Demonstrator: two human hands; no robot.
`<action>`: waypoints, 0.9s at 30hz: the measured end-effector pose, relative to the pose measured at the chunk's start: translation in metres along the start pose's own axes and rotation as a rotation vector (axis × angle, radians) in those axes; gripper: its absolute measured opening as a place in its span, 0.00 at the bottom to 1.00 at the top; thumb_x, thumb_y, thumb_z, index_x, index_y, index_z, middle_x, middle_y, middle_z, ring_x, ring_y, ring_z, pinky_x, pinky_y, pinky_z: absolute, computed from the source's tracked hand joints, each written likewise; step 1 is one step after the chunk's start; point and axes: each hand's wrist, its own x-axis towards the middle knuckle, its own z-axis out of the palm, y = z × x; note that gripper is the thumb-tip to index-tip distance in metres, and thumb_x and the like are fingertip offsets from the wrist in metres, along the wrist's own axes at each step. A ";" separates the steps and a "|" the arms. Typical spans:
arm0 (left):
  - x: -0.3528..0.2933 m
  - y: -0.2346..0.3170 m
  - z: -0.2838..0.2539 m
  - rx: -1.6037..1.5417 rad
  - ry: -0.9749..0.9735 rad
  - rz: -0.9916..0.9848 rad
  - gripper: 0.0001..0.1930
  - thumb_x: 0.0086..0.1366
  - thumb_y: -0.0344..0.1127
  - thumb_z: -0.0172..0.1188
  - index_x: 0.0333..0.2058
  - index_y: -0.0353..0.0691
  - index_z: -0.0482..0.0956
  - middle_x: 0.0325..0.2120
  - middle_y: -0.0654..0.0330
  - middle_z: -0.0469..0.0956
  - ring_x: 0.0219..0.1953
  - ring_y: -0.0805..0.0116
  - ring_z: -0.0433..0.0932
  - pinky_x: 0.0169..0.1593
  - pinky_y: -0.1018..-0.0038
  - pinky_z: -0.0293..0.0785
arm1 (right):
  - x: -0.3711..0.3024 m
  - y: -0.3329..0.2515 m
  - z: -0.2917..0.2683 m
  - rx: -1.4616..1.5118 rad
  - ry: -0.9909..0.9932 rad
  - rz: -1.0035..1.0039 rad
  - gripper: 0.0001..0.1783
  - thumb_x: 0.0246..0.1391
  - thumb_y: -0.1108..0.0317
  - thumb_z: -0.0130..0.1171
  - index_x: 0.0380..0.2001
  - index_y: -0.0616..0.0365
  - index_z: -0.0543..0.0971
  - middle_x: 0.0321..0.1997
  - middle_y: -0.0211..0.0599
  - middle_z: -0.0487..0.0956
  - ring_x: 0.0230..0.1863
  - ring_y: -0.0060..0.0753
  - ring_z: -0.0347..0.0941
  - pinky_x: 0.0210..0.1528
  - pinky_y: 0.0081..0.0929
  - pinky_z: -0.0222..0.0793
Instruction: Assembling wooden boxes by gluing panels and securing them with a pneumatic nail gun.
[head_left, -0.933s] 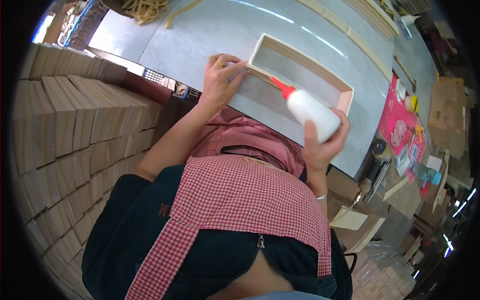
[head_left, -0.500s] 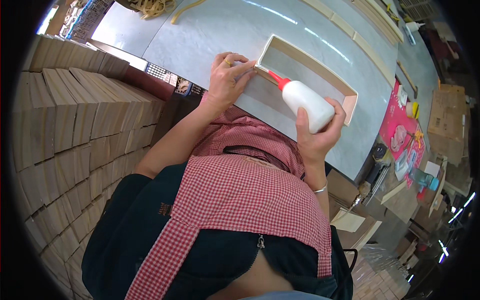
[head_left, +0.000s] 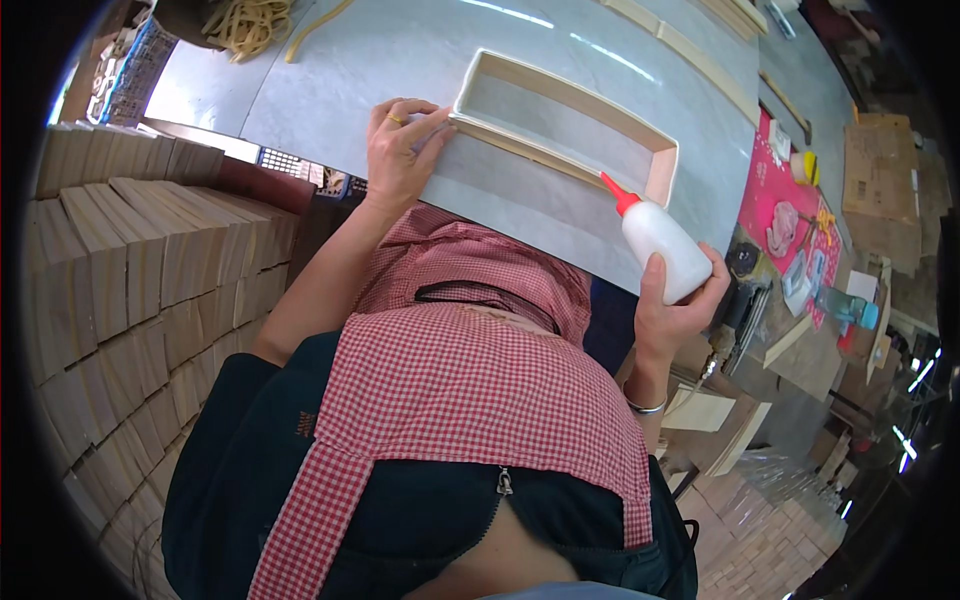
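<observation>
A thin-walled rectangular wooden frame [head_left: 580, 102] lies on the grey tabletop [head_left: 340, 100], its walls standing up and its middle open. At its near left corner, my left hand [head_left: 402, 155] pinches the end of the wall between thumb and fingers. My right hand [head_left: 680, 305] is wrapped around a white squeeze glue bottle [head_left: 663, 250] with a red pointed nozzle. The bottle tilts so that its tip is at the near long wall, toward the right end. Whether the tip touches the rim, I cannot tell.
Stacked wooden pieces [head_left: 120, 240] rise at the left. Tan elastic bands [head_left: 250, 25] lie at the far left of the table, and long wooden strips [head_left: 690, 60] at the far right. Beyond the right edge are a pink sheet [head_left: 765, 185] and a clear bottle [head_left: 845, 307].
The glue bottle in my right hand has moved right along the near wall, from the left corner toward the right end. My left hand keeps its pinch; the whole view has shifted slightly.
</observation>
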 end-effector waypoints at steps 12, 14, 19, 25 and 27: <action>-0.001 -0.005 0.002 0.028 -0.026 -0.024 0.12 0.60 0.32 0.69 0.44 0.46 0.89 0.44 0.64 0.81 0.50 0.60 0.71 0.55 0.68 0.71 | -0.005 0.025 -0.046 -0.111 0.120 0.133 0.27 0.54 0.67 0.67 0.56 0.61 0.70 0.52 0.45 0.75 0.51 0.43 0.73 0.56 0.38 0.72; 0.000 -0.004 0.000 0.037 -0.036 -0.020 0.12 0.60 0.32 0.69 0.43 0.46 0.89 0.44 0.64 0.81 0.50 0.60 0.71 0.55 0.68 0.71 | -0.006 0.028 -0.048 -0.106 0.122 0.147 0.27 0.54 0.67 0.67 0.55 0.61 0.70 0.52 0.45 0.75 0.51 0.42 0.73 0.56 0.37 0.71; 0.005 0.002 0.002 0.050 -0.072 -0.005 0.11 0.61 0.31 0.68 0.43 0.43 0.88 0.45 0.63 0.81 0.50 0.60 0.71 0.54 0.67 0.71 | 0.007 0.043 -0.055 -0.088 0.211 0.216 0.27 0.54 0.65 0.67 0.54 0.62 0.69 0.51 0.47 0.74 0.49 0.42 0.72 0.54 0.36 0.70; -0.003 -0.001 -0.006 0.044 -0.069 0.009 0.11 0.60 0.29 0.68 0.43 0.41 0.87 0.45 0.63 0.81 0.49 0.61 0.72 0.53 0.67 0.71 | 0.084 0.114 -0.048 -0.022 0.415 0.239 0.23 0.52 0.61 0.68 0.43 0.61 0.69 0.46 0.45 0.73 0.46 0.39 0.70 0.53 0.33 0.67; -0.006 -0.004 -0.008 0.050 -0.073 -0.026 0.12 0.59 0.29 0.68 0.43 0.41 0.87 0.45 0.63 0.81 0.49 0.61 0.72 0.54 0.66 0.71 | 0.138 0.141 -0.045 -0.144 0.379 0.374 0.25 0.49 0.61 0.70 0.41 0.61 0.66 0.45 0.44 0.72 0.44 0.40 0.70 0.53 0.34 0.68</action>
